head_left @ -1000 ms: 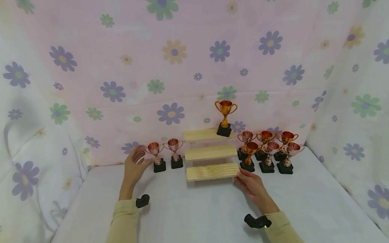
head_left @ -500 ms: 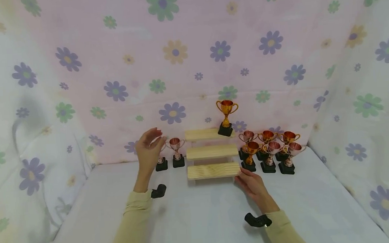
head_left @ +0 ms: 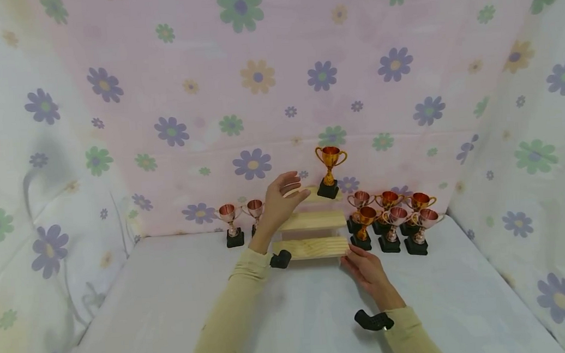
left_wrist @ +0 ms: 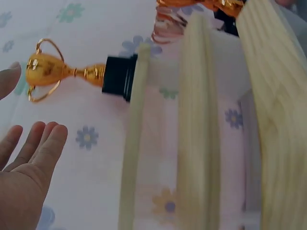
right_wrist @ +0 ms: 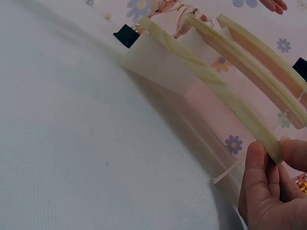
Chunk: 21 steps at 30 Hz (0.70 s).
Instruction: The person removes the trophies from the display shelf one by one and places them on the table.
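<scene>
My left hand (head_left: 284, 201) is raised over the left part of the wooden three-step stand (head_left: 315, 220), its fingers spread and nothing between them. In the left wrist view its fingertips point toward the gold trophy cup (left_wrist: 48, 69), which stands on the top step at the right end; a gap separates them. My right hand (head_left: 366, 272) pinches the right end of the stand's bottom step (right_wrist: 216, 86), thumb on one face and fingers on the other. Two rose-gold trophy cups (head_left: 228, 216) stand left of the stand, the nearer-to-stand one partly hidden by my left hand.
Right of the stand, several gold and rose-gold trophy cups (head_left: 397, 215) on black bases stand close together on the white table (head_left: 164, 310). A flowered cloth (head_left: 203, 165) hangs behind and at both sides.
My left hand has left the rose-gold cups and moved up and right to above the stand, with nothing in it. My right hand stays at the bottom step.
</scene>
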{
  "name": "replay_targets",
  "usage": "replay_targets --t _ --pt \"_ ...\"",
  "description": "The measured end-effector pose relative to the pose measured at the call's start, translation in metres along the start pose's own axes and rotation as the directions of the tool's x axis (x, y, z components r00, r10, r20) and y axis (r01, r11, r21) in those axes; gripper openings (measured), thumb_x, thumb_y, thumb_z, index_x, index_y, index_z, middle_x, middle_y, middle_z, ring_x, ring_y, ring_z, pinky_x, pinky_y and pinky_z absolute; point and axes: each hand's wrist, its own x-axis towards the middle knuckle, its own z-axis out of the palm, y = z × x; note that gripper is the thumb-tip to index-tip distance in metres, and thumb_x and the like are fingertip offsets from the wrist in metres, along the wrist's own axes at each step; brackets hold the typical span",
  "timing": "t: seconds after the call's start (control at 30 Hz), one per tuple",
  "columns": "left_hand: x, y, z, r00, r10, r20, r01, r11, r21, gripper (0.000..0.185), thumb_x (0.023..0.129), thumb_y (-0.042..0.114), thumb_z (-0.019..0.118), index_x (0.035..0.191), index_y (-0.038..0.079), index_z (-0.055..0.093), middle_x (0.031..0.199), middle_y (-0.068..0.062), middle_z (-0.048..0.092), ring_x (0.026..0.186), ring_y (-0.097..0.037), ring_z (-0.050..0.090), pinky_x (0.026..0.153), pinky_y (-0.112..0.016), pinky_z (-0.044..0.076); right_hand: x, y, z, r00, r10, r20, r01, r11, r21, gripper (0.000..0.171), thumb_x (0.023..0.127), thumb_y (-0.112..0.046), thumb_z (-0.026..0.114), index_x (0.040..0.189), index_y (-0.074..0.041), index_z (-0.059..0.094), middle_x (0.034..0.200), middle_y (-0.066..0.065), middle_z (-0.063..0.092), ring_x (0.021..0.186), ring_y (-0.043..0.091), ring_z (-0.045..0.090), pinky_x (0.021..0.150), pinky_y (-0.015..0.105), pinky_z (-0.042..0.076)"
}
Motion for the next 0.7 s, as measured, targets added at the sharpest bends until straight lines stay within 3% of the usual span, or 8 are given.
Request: replay_targets --t 0.13,0.43,0.7 --pt "0.019 0.007 0.020 0.998 -0.050 0.036 0.049 0.999 0.012 0.066 0.094 0.007 0.072 0.151 -0.002 0.040 0.146 -0.027 0.048 0.135 -0.043 0.049 0.109 -0.047 0.051 0.001 -0.001 -0.001 1.000 -0.009 0.011 0.009 1.000 0.010 0.049 0.106 -0.005 0.051 0.153 0.006 0.038 0.153 0.027 0.041 0.100 0.009 0.066 0.098 0.024 0.056" --pt "0.054 0.014 0.050 0.982 -0.155 -0.107 0.155 0.988 -0.014 0.073 0.090 0.015 0.079 0.152 0.005 0.041 0.143 -0.020 0.052 0.132 -0.036 0.053 0.107 -0.045 0.052 0.001 -0.001 0.001 1.000 0.000 0.002 0.000 1.000 0.006 0.049 0.106 -0.005 0.052 0.152 0.006 0.039 0.152 0.027 0.042 0.103 0.011 0.065 0.098 0.025 0.056" --pt "0.067 0.009 0.065 0.964 -0.207 -0.166 0.179 0.969 -0.169 0.069 0.089 0.006 0.079 0.148 0.003 0.043 0.140 -0.023 0.054 0.130 -0.037 0.054 0.107 -0.044 0.053 0.002 0.001 -0.002 1.000 -0.002 -0.013 0.002 1.000 0.003 0.048 0.106 -0.005 0.052 0.151 0.006 0.040 0.151 0.028 0.043 0.103 0.012 0.065 0.097 0.025 0.057"
